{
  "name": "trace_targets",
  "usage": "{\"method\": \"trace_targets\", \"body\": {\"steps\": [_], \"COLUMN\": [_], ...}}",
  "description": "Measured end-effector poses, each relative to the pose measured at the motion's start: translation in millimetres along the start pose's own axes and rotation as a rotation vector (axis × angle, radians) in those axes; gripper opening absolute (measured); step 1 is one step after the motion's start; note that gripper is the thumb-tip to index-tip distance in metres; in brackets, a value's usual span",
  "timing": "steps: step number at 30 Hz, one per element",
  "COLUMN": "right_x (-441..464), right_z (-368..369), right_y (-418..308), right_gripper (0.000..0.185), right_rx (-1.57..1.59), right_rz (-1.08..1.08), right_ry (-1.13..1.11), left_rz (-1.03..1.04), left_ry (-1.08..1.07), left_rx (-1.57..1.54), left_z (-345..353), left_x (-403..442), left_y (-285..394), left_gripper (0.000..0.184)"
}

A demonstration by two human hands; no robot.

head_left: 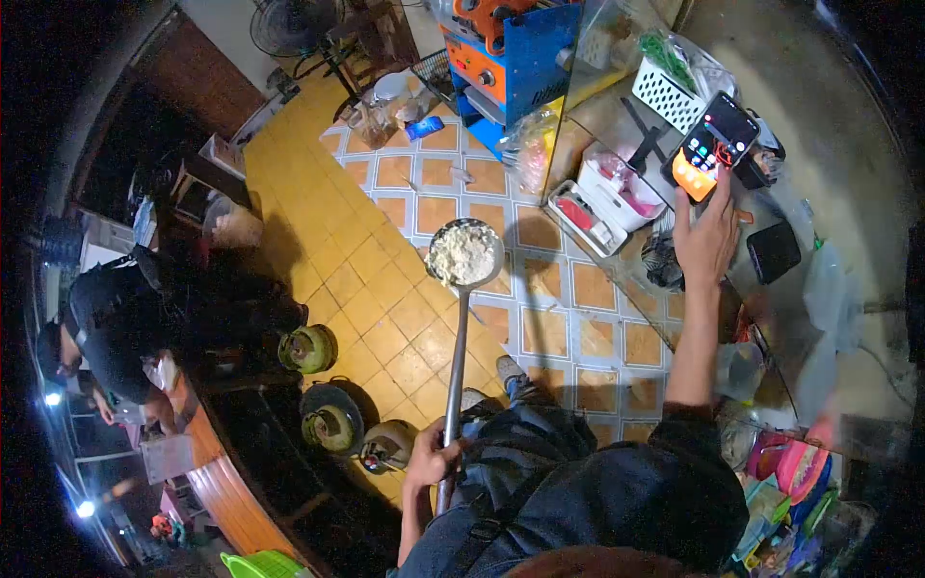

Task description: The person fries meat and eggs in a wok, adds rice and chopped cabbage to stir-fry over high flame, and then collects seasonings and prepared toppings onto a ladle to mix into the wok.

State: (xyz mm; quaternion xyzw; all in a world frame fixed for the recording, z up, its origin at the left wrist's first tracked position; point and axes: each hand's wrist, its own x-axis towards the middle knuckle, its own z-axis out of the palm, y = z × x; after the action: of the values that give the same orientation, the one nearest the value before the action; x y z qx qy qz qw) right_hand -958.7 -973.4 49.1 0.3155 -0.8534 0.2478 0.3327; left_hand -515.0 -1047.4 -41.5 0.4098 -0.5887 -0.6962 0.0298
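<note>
My left hand [431, 457] is closed round the long metal handle of a ladle [461, 356], held out over the tiled floor. Pale, crumbly food [464, 254] fills the ladle's round bowl. On the right, my right hand [704, 236] reaches to a lit smartphone [711, 146], its fingertips at the phone's lower edge where the screen shows orange. Whether the fingers grip the phone or only touch it cannot be made out. Beside the phone are a white perforated basket [667, 94] and an open white box [605, 204].
An orange and blue machine [501, 72] stands ahead. Gas cylinders [308, 349] sit on the yellow floor [356, 279] at the left. Another person [125, 318] in dark clothes bends over an orange counter [226, 491]. A black object [774, 252] lies right of my right hand.
</note>
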Motion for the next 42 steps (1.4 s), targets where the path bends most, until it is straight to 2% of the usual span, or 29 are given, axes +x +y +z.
{"method": "trace_targets", "body": {"steps": [1,3,5,6,8,9,11,15,17,21,23,27,29,32,36,38,42], "right_x": [0.0,1.2,5.5,5.9,7.3,7.5,7.4,5.8,3.6,2.4,2.3,3.9,6.1,10.7,11.2,10.8,10.7], "right_z": [-0.4,1.3,4.7,4.8,5.2,4.3,3.2,3.9,2.3,-1.6,-2.0,0.1,-1.0,-0.1,0.1,-0.5,-1.6], "right_y": [-4.3,-6.8,-6.0,-6.1,-7.2,-8.5,-8.4,-3.2,-0.6,-2.8,-3.9,2.3,0.3,-1.7,-0.9,-0.8,2.0], "right_gripper": [0.061,0.060,0.059,0.059,0.059,0.059,0.058,0.057,0.057,0.056,0.055,0.054,0.055,0.055,0.056,0.056,0.058], "right_rx": [-0.066,-0.134,-0.081,-0.082,-0.095,-0.094,-0.202,-0.103,-0.092,-0.021,-0.037,-0.100,-0.079,0.050,0.055,0.117,0.114], "right_rz": [0.030,0.063,0.029,0.029,0.034,0.035,-0.022,0.032,0.029,0.048,0.052,0.035,0.034,0.056,0.080,0.078,0.083], "right_ry": [-0.037,-0.079,-0.029,-0.032,-0.014,-0.015,-0.058,0.022,-0.010,-0.064,-0.104,-0.196,-0.189,-0.148,-0.170,-0.160,-0.169], "left_rz": [-0.112,-0.109,-0.102,-0.105,0.058,0.057,-0.102,-0.164,0.061,-0.063,-0.066,-0.067,-0.160,-0.179,-0.171,-0.090,-0.155], "left_ry": [-0.031,-0.027,-0.019,-0.020,0.059,0.059,-0.035,-0.053,-0.012,-0.011,0.015,0.031,-0.038,-0.065,-0.070,-0.067,-0.076], "left_rx": [-0.033,-0.039,-0.041,-0.041,0.132,0.133,0.081,0.102,0.136,0.014,0.172,0.183,0.032,0.088,0.103,0.033,0.003], "left_z": [-1.4,-2.5,-5.0,-4.8,-3.9,-6.6,-11.7,-9.4,-9.0,-0.9,4.3,9.7,10.8,13.3,15.4,15.3,18.7], "left_x": [1.2,3.5,5.6,5.4,5.2,6.3,11.9,14.5,16.4,15.0,13.9,17.7,20.4,21.0,19.8,19.1,17.7], "left_y": [-0.7,-0.7,-3.3,0.3,10.9,9.0,4.5,13.9,2.8,17.5,35.3,26.5,21.6,28.8,28.0,14.5,14.0], "left_gripper": [0.018,0.023,0.032,0.032,0.030,0.030,0.029,0.033,0.034,0.033,0.031,0.030,0.028,0.029,0.030,0.031,0.032]}}
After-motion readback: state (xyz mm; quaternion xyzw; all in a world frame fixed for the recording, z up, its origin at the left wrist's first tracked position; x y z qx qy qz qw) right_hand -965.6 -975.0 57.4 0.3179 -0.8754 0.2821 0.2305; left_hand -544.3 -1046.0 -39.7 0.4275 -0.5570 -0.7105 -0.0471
